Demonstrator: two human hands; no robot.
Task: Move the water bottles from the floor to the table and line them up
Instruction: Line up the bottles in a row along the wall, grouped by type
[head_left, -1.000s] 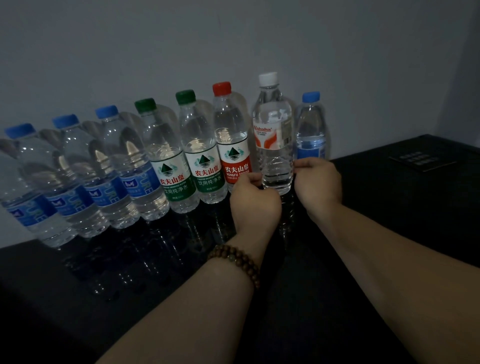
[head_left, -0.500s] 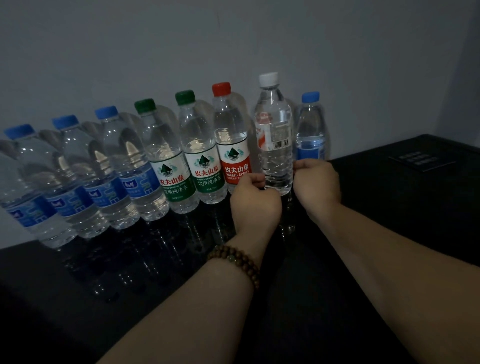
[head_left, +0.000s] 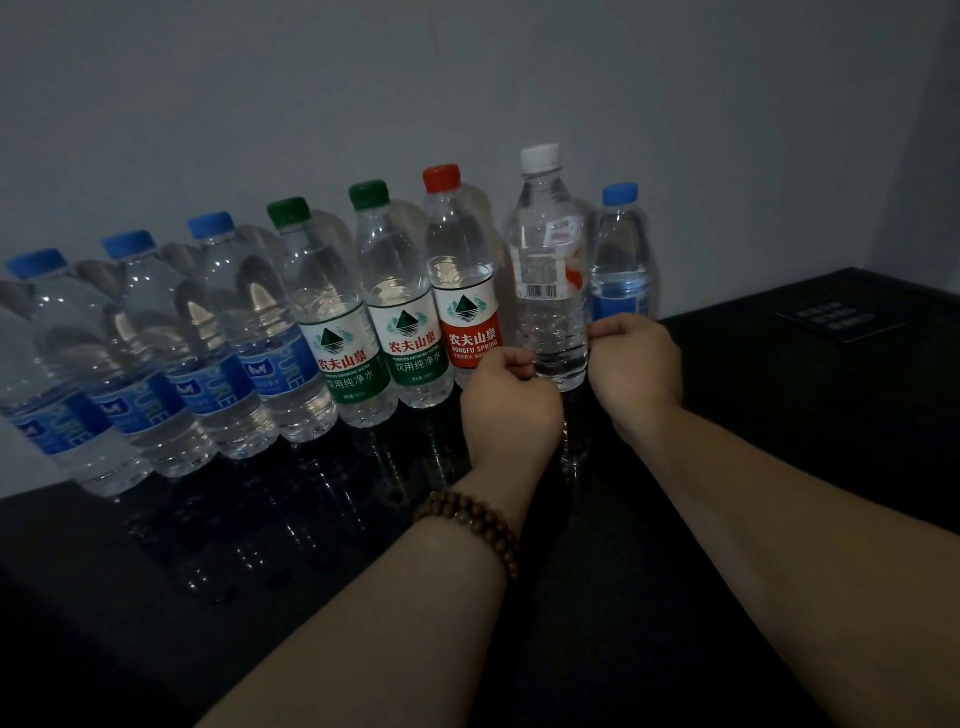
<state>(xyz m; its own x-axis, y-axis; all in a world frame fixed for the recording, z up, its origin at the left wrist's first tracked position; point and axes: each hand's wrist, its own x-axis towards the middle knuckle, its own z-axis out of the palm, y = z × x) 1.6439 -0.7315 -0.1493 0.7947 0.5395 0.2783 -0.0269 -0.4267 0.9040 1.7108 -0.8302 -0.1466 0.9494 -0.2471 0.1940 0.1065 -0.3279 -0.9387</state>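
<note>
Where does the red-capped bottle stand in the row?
In the head view, the red-capped bottle stands between a green-capped bottle on its left and the white-capped bottle.

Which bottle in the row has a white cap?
The tall bottle, second from the right, between the red-capped bottle and the short blue-capped one; all other caps are coloured.

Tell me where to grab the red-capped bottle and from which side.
Grip the red-capped bottle at its narrow neck under the cap, probably from the front and above: it stands upright between a green-capped bottle and the white-capped bottle, with the wall behind.
</note>
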